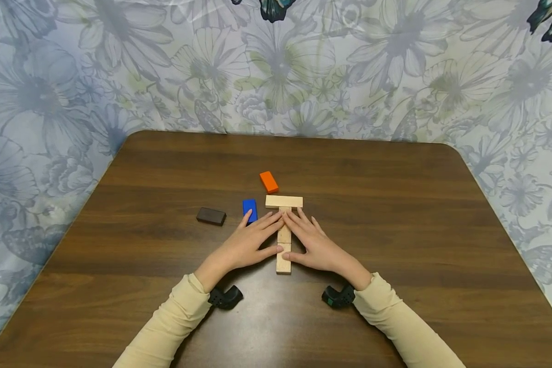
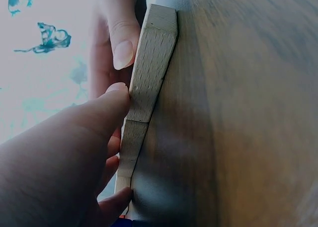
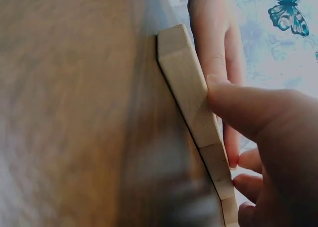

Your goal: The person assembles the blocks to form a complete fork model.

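Note:
Plain wooden blocks lie flat in a T: one crosswise block (image 1: 283,201) at the top and a column of end-to-end blocks (image 1: 283,263) running down from it. My left hand (image 1: 246,244) touches the column from the left with fingers nearly straight, its thumb on the near block (image 2: 147,63). From the right my right hand (image 1: 321,248) touches the same column, thumb on the near block (image 3: 186,88), fingers extended. The fingertips of both hands meet over the column's upper part and partly hide it.
A blue block (image 1: 250,209) stands by the left fingertips. Further left lies a black block (image 1: 211,216), and an orange block (image 1: 269,182) lies beyond the crosswise one. The brown table's (image 1: 285,158) far edge meets a flowered cloth (image 1: 303,66).

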`<move>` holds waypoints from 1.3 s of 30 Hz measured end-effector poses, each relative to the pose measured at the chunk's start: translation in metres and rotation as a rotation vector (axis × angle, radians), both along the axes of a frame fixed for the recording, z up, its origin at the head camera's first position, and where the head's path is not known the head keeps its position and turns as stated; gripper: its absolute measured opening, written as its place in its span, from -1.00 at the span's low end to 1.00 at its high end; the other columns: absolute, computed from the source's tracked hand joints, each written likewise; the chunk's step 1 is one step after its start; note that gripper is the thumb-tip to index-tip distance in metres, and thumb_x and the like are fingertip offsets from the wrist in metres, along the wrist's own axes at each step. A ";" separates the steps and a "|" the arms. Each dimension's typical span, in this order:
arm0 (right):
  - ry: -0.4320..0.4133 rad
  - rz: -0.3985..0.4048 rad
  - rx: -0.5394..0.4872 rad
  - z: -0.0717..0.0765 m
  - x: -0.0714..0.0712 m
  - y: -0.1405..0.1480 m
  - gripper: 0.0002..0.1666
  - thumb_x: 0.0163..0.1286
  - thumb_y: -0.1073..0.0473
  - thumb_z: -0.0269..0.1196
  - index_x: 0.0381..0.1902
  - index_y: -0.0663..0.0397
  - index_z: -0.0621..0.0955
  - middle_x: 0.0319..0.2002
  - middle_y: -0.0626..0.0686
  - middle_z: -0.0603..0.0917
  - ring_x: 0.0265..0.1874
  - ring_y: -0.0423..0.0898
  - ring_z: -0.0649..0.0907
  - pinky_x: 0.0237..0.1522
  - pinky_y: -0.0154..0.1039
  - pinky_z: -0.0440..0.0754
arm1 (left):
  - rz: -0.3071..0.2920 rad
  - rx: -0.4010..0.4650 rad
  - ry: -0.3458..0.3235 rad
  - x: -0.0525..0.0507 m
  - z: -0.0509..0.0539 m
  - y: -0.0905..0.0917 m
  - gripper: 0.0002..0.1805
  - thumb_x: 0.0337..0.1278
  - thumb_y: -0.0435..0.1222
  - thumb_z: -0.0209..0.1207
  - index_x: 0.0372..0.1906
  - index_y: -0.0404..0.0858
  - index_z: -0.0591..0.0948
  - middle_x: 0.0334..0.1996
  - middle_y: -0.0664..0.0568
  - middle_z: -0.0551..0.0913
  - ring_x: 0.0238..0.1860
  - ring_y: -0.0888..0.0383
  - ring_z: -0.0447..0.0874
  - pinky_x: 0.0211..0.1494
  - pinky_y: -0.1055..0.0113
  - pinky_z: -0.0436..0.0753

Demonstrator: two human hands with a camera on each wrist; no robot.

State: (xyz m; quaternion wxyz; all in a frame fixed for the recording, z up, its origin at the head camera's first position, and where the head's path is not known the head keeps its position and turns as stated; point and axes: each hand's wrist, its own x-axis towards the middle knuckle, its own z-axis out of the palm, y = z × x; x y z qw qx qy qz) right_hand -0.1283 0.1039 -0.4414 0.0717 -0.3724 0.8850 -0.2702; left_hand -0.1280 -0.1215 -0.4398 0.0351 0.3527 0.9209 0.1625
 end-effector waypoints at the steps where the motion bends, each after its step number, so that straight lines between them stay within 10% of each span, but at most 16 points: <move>1: -0.001 0.001 0.003 0.001 -0.001 0.000 0.00 0.33 -0.19 0.16 0.48 0.10 -0.04 0.46 0.11 -0.06 0.41 0.09 -0.20 0.26 0.26 -0.18 | 0.000 0.003 0.000 0.000 0.000 0.000 -0.26 0.31 0.16 -0.11 0.45 -0.12 0.10 0.44 0.06 -0.02 0.40 0.06 -0.02 0.32 -0.14 -0.31; 8: -0.047 0.000 -0.074 0.020 -0.032 0.008 -0.15 0.39 -0.04 0.14 0.46 0.18 0.06 0.43 0.19 0.02 0.41 0.06 -0.08 0.29 0.18 -0.11 | -0.009 0.016 0.010 0.000 0.001 -0.001 -0.25 0.31 0.15 -0.09 0.46 -0.13 0.10 0.44 0.06 -0.01 0.40 0.07 -0.02 0.32 -0.16 -0.29; 15: -0.315 0.035 -0.322 0.026 -0.111 0.021 -0.37 0.42 0.15 0.13 0.38 0.20 0.26 0.35 0.14 0.26 0.34 0.00 0.19 0.28 -0.02 0.14 | -0.009 0.022 0.009 0.000 0.001 -0.001 -0.26 0.31 0.15 -0.08 0.46 -0.12 0.11 0.45 0.06 -0.01 0.40 0.08 -0.03 0.31 -0.17 -0.29; 20: -0.380 0.100 -0.294 0.011 -0.153 0.013 -0.37 0.40 0.19 0.15 0.38 0.18 0.27 0.33 0.14 0.29 0.30 0.00 0.26 0.26 -0.03 0.18 | -0.010 0.018 -0.001 0.001 0.001 0.000 -0.26 0.31 0.14 -0.08 0.46 -0.12 0.11 0.45 0.07 -0.01 0.40 0.08 -0.03 0.31 -0.17 -0.29; 39: -0.364 0.185 0.074 0.032 -0.183 -0.025 -0.17 0.41 0.03 0.13 0.47 0.12 0.02 0.44 0.13 0.01 0.39 0.05 0.03 0.32 -0.02 -0.01 | -0.014 0.026 -0.004 -0.001 0.002 -0.001 -0.26 0.31 0.15 -0.08 0.46 -0.11 0.12 0.44 0.06 0.00 0.40 0.08 -0.03 0.31 -0.18 -0.28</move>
